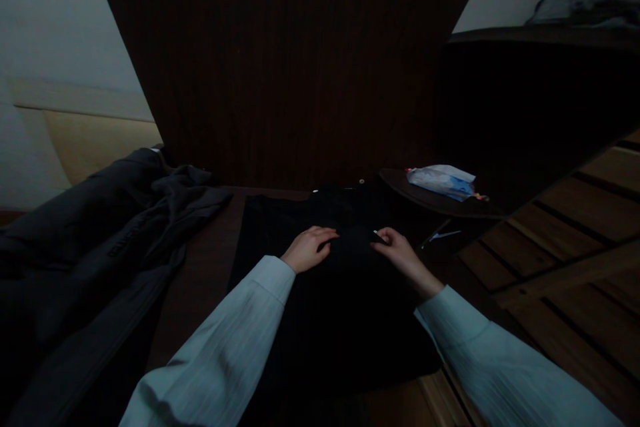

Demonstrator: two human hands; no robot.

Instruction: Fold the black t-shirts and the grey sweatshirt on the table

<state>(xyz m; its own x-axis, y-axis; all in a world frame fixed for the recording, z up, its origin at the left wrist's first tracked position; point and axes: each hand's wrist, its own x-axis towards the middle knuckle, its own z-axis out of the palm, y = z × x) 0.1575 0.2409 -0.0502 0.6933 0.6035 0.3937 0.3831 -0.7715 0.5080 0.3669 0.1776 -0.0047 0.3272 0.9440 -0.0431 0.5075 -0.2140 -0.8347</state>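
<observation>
Brown tabletop (200,287) carries black cloth (345,320) and grey clothing (100,267) (rumpled).

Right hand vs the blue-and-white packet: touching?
Apart. The head view shows the right hand well below the packet in the picture, with the rim of the dark ledge and a dark gap between them.

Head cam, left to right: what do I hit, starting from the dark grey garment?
Crumpled dark grey cloth garment with lettering → bare left hand → bare right hand → shiny blue-and-white packet → brown slatted wooden surface.
</observation>
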